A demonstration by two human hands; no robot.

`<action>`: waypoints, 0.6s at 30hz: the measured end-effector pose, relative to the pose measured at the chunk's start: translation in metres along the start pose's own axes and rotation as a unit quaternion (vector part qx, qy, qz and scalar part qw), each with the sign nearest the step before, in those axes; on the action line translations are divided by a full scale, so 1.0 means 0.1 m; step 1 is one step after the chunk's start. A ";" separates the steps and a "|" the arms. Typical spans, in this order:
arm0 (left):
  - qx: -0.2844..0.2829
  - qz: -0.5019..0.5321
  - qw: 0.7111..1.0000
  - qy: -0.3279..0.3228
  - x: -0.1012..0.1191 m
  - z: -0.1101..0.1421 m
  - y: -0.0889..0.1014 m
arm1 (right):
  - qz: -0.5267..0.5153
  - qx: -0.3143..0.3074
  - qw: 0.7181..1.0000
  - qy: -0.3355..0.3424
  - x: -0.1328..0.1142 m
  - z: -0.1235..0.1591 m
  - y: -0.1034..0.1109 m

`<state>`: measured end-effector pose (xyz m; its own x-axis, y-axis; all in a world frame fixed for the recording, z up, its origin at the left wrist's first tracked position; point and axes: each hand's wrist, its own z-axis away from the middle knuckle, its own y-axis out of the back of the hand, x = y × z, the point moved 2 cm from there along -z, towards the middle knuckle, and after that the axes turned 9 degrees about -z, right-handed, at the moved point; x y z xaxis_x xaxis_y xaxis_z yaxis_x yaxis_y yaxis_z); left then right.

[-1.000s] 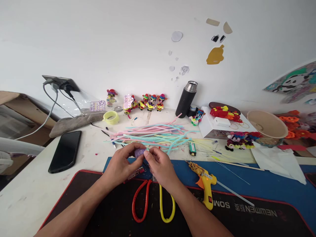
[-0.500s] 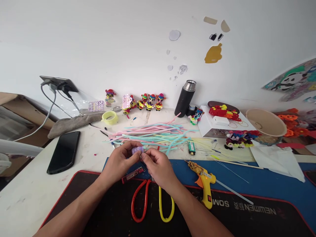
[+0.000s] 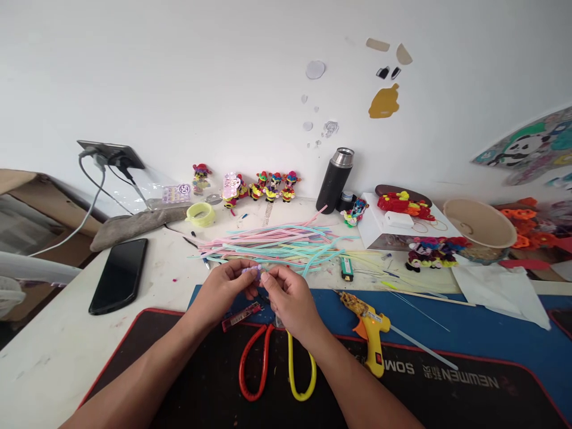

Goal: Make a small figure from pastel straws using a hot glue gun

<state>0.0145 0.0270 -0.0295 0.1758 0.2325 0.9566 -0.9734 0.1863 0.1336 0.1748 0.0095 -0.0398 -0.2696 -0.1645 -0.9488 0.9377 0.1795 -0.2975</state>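
A small light-purple piece with a bumpy edge (image 3: 252, 271) is pinched between the thumb and fingers of my left hand (image 3: 227, 287); its kind is too small to tell. My right hand (image 3: 288, 297) is closed in a pinch close against the right end of that piece, and whatever its fingertips hold is hidden. Below my hands lie scissors with one red handle (image 3: 243, 370) and one yellow handle (image 3: 292, 378), their blades mostly covered. A dark red lighter (image 3: 241, 316) rests under my left hand. Beyond my fingers spreads a heap of pastel pipe cleaners (image 3: 272, 241).
A yellow glue gun (image 3: 370, 333) lies to the right on the mat (image 3: 447, 393). At left is a black phone (image 3: 118, 277). Toward the wall stand several small colourful figures (image 3: 272, 187), a roll of tape (image 3: 200, 214), a black flask (image 3: 334, 182) and a beige bowl (image 3: 480, 223).
The purple piece has turned in my left fingers, its face now less visible and its bumpy edge up. My right fingertips have shifted slightly up and right.
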 end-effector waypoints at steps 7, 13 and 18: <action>0.002 0.146 0.988 0.048 -0.03 -0.06 -0.03 | 0.031 0.009 0.999 0.021 -0.01 -0.01 0.03; -0.004 0.190 0.980 0.061 -0.05 -0.07 -0.08 | 0.045 0.030 0.997 0.046 0.05 -0.03 0.06; 0.004 0.196 0.980 0.045 -0.09 -0.11 -0.07 | 0.060 0.038 0.997 0.041 0.09 -0.01 0.01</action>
<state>0.0214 0.0339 -0.0415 -0.2003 0.3676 0.9081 -0.9697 0.0577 -0.2373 0.1732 0.0088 -0.0491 -0.1688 -0.0669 -0.9834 0.9773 0.1183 -0.1758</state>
